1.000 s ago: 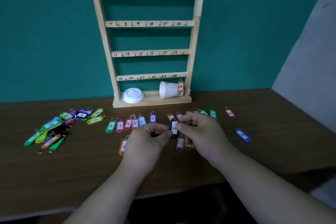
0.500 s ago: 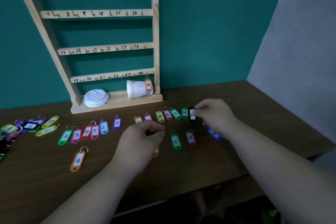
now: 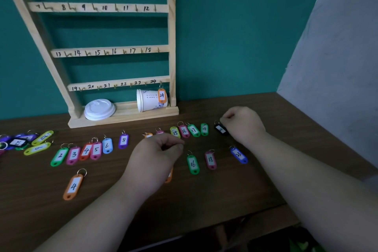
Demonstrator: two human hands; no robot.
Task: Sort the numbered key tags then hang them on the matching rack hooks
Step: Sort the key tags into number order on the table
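The black tag [image 3: 221, 129] lies flat on the surface [image 3: 225, 194] at the right end of the far row. Its label is too blurred to read. The right hand [image 3: 243, 124] rests just right of it, fingers curled and pinching its ring end. Bare wood runs from that hand to the surface's right edge below a grey wall.

Left of the black tag, across a small gap, stand green 18 [image 3: 204, 129], green 17 [image 3: 194, 130], pink 16 [image 3: 184, 131] and yellow 15 [image 3: 175, 132], packed side by side. Nearer lie green 16 [image 3: 192, 164], pink 18 [image 3: 210, 159] and blue 23 [image 3: 238, 155], well spaced.

The left hand [image 3: 155, 155] hangs over the middle, fingertips curled in to the thumb with nothing visible in them. It covers most of an orange tag [image 3: 169, 177].

Further left the row reads 2, 3, 4, 5, 6, then purple 8 [image 3: 123, 140] alone. Orange 4 [image 3: 73, 186] lies apart, nearer. A loose heap [image 3: 20, 142] sits at the far left. A broad bare strip runs along the near edge.

The wooden rack [image 3: 171, 47] stands against the teal wall, its rails numbered 7–12, 13–18 and 19–24. Orange tag 24 [image 3: 161, 95] hangs on hook 24. On the rack's base lie a tipped paper cup [image 3: 149, 100], its print unreadable, and a white lid [image 3: 99, 109].
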